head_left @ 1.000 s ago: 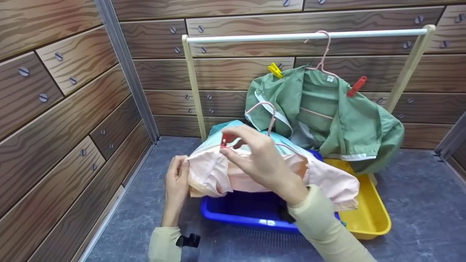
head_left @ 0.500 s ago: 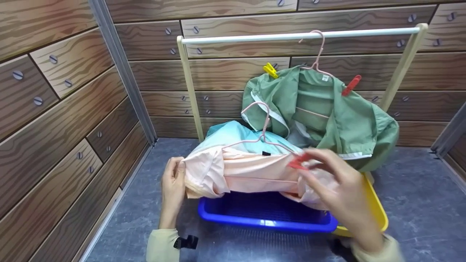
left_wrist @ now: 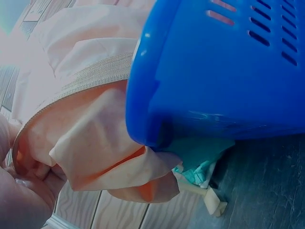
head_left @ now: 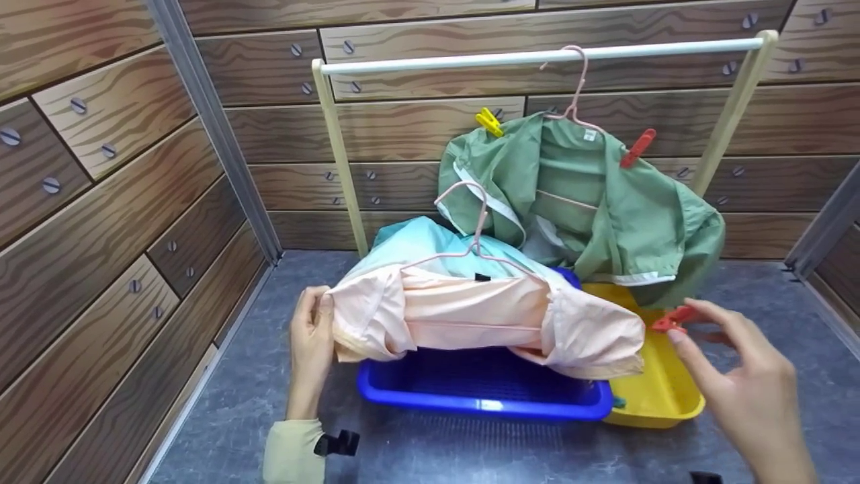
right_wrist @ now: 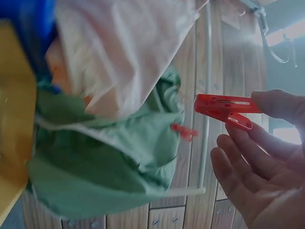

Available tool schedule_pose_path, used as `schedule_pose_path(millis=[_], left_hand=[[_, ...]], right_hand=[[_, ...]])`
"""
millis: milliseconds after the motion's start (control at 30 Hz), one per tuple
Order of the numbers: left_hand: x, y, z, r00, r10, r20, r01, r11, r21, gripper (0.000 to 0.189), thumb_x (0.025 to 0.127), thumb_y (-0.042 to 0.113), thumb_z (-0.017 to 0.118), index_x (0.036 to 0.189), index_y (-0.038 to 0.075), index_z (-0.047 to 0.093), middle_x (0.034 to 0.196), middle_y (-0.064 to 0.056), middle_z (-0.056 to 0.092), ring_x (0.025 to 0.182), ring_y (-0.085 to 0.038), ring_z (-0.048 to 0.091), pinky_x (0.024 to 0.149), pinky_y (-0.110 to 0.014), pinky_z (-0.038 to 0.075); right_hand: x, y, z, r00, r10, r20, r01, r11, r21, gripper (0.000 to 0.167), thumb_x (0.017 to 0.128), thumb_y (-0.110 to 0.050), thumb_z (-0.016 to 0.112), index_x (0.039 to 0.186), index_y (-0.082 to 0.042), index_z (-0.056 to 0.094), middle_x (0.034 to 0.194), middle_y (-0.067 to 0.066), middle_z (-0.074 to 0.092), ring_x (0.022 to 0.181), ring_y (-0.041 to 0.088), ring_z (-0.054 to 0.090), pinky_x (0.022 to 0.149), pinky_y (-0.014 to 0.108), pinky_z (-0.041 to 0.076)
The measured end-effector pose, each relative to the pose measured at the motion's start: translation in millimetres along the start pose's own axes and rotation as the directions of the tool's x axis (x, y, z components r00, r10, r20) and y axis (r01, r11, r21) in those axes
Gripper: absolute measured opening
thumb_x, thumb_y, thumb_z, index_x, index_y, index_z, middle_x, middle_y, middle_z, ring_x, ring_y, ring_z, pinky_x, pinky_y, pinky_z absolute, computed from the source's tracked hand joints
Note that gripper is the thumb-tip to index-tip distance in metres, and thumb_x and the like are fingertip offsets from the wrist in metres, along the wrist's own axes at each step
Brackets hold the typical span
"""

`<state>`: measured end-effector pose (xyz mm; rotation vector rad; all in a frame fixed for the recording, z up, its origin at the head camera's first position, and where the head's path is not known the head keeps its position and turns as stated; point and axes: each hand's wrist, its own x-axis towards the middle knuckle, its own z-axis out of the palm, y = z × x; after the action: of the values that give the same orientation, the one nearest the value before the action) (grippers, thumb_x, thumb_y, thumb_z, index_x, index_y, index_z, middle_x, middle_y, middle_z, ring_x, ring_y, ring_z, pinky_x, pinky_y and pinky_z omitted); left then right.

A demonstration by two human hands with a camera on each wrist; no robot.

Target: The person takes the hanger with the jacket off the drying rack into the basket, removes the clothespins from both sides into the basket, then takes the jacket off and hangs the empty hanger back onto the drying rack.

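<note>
A red clothespin (right_wrist: 224, 107) is pinched between thumb and fingers of my right hand (head_left: 746, 370), just right of the garment and apart from it. With my left hand (head_left: 312, 336) I grip the left sleeve end of a pale pink and turquoise jacket (head_left: 470, 309); in the left wrist view the fingers reach inside its banded opening (left_wrist: 81, 81). A pink hanger (head_left: 476, 249) sits inside the jacket, its hook standing up free. The jacket lies over a blue basket (head_left: 484, 407). No pin shows on its shoulders.
Behind, a green jacket (head_left: 638, 222) hangs from a white rail (head_left: 437, 62) on another pink hanger, with a yellow clothespin (head_left: 489, 122) and a red one (head_left: 637, 148) clipped on. A yellow tray (head_left: 665, 396) stands right of the blue basket. Wood-patterned walls enclose the area.
My right hand has carried the red clothespin from over the jacket's left shoulder rightward to beyond its right sleeve. My left hand keeps its hold at the left sleeve.
</note>
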<state>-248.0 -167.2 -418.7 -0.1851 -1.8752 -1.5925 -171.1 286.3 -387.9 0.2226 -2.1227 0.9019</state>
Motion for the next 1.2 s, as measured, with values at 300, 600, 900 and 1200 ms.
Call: schedule_pose_path(millis=[300, 600, 900, 1200], left_hand=[[-1.8, -0.6, -1.5, 1.0, -0.013, -0.009, 0.013, 1.0, 0.01, 0.012, 0.1, 0.0, 0.052, 0.101, -0.009, 0.06, 0.094, -0.014, 0.056, 0.083, -0.014, 0.05, 0.075, -0.023, 0.041], [-1.7, -0.5, -2.9, 1.0, -0.003, 0.001, 0.003, 1.0, 0.004, 0.013, 0.1, -0.001, 0.051, 0.101, -0.01, 0.06, 0.093, -0.015, 0.055, 0.083, -0.014, 0.05, 0.075, -0.022, 0.04], [2.1, 1.2, 0.9, 1.0, 0.013, 0.005, -0.013, 1.0, -0.004, 0.013, 0.099, -0.002, 0.05, 0.101, -0.01, 0.059, 0.094, -0.015, 0.056, 0.083, -0.014, 0.05, 0.075, -0.022, 0.041], [3.4, -30.0, 1.2, 1.0, 0.015, -0.026, -0.015, 1.0, 0.003, 0.013, 0.1, 0.002, 0.051, 0.104, -0.005, 0.061, 0.097, -0.011, 0.057, 0.084, -0.014, 0.05, 0.075, -0.024, 0.041]], right_hand=[[-4.1, 57.2, -0.2, 0.95, 0.199, 0.24, -0.176, 0.978, -0.115, 0.035, 0.091, -0.019, 0.072, 0.124, -0.007, 0.064, 0.112, 0.012, 0.067, 0.092, -0.017, 0.046, 0.075, 0.004, 0.039], [-5.0, 69.9, 12.8, 0.95, 0.211, 0.23, -0.188, 0.975, -0.116, 0.041, 0.091, -0.022, 0.073, 0.127, -0.006, 0.063, 0.119, 0.015, 0.063, 0.097, -0.001, 0.053, 0.075, 0.003, 0.037], [4.4, 43.2, 34.2, 0.983, 0.101, 0.152, -0.103, 0.995, 0.001, 0.037, 0.089, -0.014, 0.074, 0.125, -0.011, 0.066, 0.124, 0.005, 0.062, 0.104, -0.001, 0.048, 0.086, 0.007, 0.033], [7.1, 30.4, 58.4, 0.986, 0.042, 0.161, -0.052, 0.997, 0.061, 0.025, 0.093, -0.013, 0.069, 0.118, -0.013, 0.07, 0.11, 0.0, 0.066, 0.096, 0.007, 0.051, 0.084, 0.015, 0.034]])
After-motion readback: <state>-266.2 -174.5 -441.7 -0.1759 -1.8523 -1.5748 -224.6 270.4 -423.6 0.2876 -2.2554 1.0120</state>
